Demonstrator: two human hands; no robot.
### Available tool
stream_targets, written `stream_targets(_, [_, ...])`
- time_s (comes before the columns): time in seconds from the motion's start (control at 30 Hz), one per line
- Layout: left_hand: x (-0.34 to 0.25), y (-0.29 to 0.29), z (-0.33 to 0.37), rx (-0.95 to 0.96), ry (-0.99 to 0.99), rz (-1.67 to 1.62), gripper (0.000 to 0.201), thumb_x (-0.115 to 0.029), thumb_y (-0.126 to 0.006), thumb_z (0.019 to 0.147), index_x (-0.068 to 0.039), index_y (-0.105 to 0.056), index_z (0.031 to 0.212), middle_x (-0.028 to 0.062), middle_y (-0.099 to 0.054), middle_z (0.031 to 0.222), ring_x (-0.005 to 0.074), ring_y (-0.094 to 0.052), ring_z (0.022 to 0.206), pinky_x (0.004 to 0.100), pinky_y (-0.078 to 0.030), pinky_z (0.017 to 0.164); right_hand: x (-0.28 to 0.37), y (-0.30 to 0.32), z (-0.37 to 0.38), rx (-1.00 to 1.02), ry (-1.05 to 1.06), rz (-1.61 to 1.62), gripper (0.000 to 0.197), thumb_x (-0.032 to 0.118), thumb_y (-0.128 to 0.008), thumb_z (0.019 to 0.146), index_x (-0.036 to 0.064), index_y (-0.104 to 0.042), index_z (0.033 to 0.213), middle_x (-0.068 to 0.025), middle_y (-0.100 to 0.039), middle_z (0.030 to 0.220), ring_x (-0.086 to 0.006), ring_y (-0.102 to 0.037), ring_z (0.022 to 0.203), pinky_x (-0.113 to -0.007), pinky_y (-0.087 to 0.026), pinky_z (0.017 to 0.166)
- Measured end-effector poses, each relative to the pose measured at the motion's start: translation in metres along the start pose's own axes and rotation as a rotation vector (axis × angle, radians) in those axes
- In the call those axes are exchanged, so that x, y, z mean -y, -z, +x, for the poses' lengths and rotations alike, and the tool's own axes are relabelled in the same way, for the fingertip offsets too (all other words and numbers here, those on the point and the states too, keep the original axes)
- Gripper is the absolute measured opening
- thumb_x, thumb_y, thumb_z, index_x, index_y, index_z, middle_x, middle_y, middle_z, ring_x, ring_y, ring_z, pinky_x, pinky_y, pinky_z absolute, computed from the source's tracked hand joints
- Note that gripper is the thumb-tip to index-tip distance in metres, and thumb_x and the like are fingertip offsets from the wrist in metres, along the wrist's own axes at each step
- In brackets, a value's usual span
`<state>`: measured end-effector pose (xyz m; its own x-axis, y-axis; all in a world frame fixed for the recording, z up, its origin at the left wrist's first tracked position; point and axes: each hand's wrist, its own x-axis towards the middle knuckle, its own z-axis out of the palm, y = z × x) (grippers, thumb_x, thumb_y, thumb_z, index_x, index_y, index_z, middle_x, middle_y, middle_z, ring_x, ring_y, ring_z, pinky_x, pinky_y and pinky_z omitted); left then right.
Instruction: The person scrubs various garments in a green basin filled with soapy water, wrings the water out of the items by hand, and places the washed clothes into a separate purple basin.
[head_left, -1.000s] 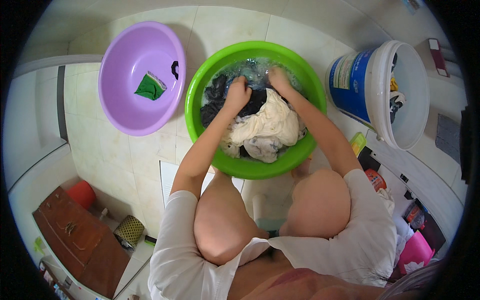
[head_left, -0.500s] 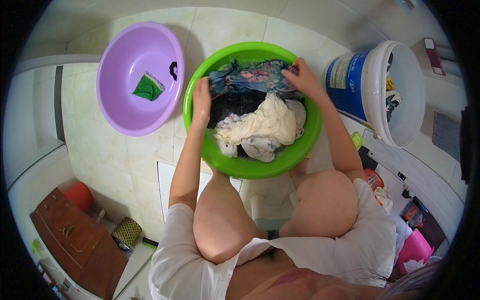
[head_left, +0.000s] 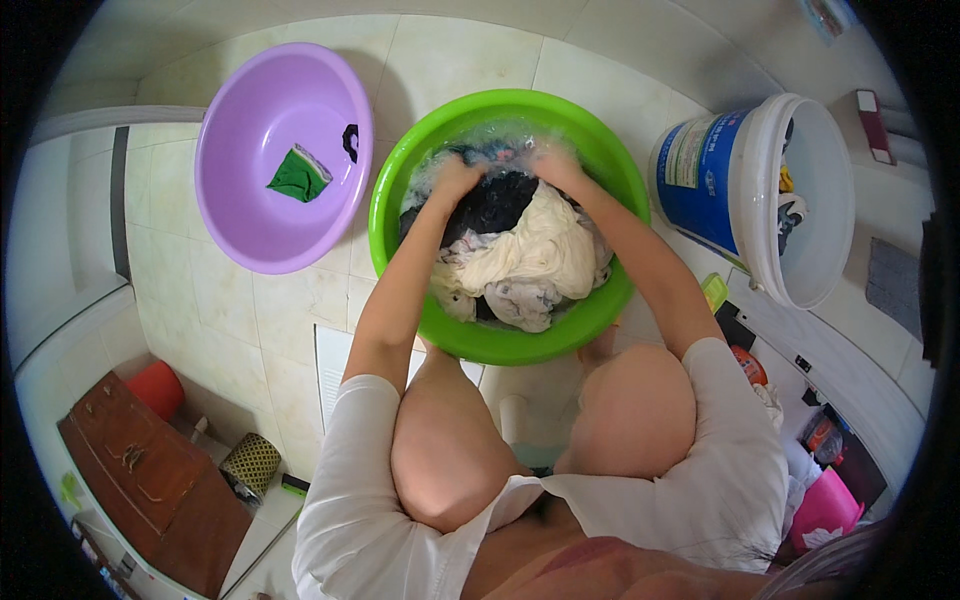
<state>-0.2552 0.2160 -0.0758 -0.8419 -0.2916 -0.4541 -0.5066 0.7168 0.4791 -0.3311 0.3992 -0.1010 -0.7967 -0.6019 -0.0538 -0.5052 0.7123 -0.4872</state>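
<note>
Blue cloth point(head_left: 505, 154) lay awash in green tub point(head_left: 520, 348)! Left hand point(head_left: 460, 180), right hand point(head_left: 558, 166) down at either side; fingers blurred, pinch impossible to tell. Likely soft, slick, water-heavy; side edges probably offered best hold.

Both arms reach toward the far side, wide at the elbows, converging at the hands. Left forearm point(head_left: 402, 275) slants far-right, right forearm point(head_left: 640, 240) far-left. Left hand point(head_left: 458, 178) and right hand point(head_left: 556, 165) near each other, not touching, right slightly farther. Fingers blurred or hidden, grip unclear. Bent left knee point(head_left: 440, 430) and right knee point(head_left: 635, 410) near side, apart, between the arms.
</note>
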Motion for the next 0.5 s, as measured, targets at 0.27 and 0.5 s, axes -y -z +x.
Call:
stream_targets(0.27, [0.015, 0.009, -0.018, 0.299, 0.058, -1.845, 0.029, -0.028, -0.044, 0.088, -0.007, -0.052, 0.105, 0.0072, -0.060, 0.090, 0.0188, -0.058, 0.082, 0.0325, -0.049, 0.074, 0.167, 0.079, -0.031, -0.017, 0.412, 0.784, 0.017, 0.017, -0.066, 0.071, 0.0060, -0.060, 0.082, -0.0087, -0.060, 0.077, -0.0232, -0.059, 0.066, -0.028, -0.048, 0.062])
stream_targets(0.5, [-0.037, -0.005, -0.036, 0.255, 0.421, -1.879, 0.028, -0.025, -0.037, 0.091, -0.009, -0.055, 0.104, 0.0085, -0.061, 0.097, 0.0208, -0.059, 0.087, 0.0373, -0.049, 0.079, 0.071, 0.035, -0.012, -0.153, 0.126, 0.053, 0.023, 0.029, -0.050, 0.082, 0.0068, -0.056, 0.081, -0.0134, -0.061, 0.069, -0.0287, -0.059, 0.056, -0.037, -0.047, 0.048])
